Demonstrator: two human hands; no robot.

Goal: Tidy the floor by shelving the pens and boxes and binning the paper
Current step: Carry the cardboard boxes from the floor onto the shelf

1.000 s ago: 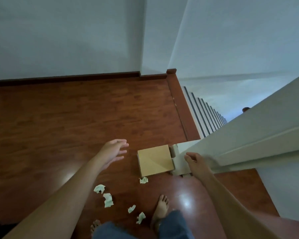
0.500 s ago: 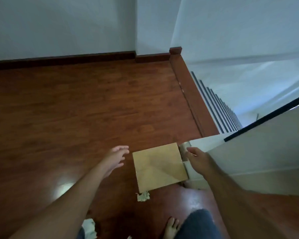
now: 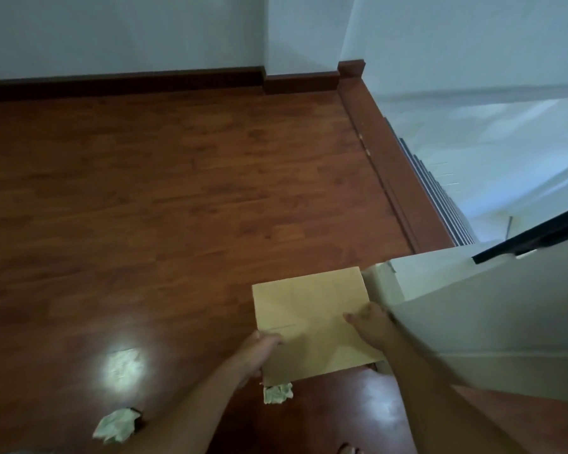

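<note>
A flat brown cardboard box (image 3: pixel 309 309) lies on the wooden floor against a white cabinet (image 3: pixel 473 309). My left hand (image 3: pixel 256 353) grips its near left edge, thumb on top. My right hand (image 3: pixel 371 326) holds the box's right side next to the cabinet, thumb on the top face; its fingers are hidden at the edge. A crumpled paper (image 3: pixel 277 393) lies just under the box's near edge. Another crumpled paper (image 3: pixel 117 429) lies at the lower left beside my forearm. A pale cardboard piece (image 3: pixel 379 283) shows between box and cabinet.
The wooden floor (image 3: pixel 177 208) stretches to the dark skirting along the far wall. A staircase (image 3: pixel 440 198) drops away at the right past a wooden sill. A black handrail (image 3: pixel 532 239) runs above the cabinet. My bare foot (image 3: pixel 348 449) shows at the bottom.
Both hands have closed in on the box: the left moved right onto its near left edge, the right slid onto its right side. The view has dropped closer to the floor.
</note>
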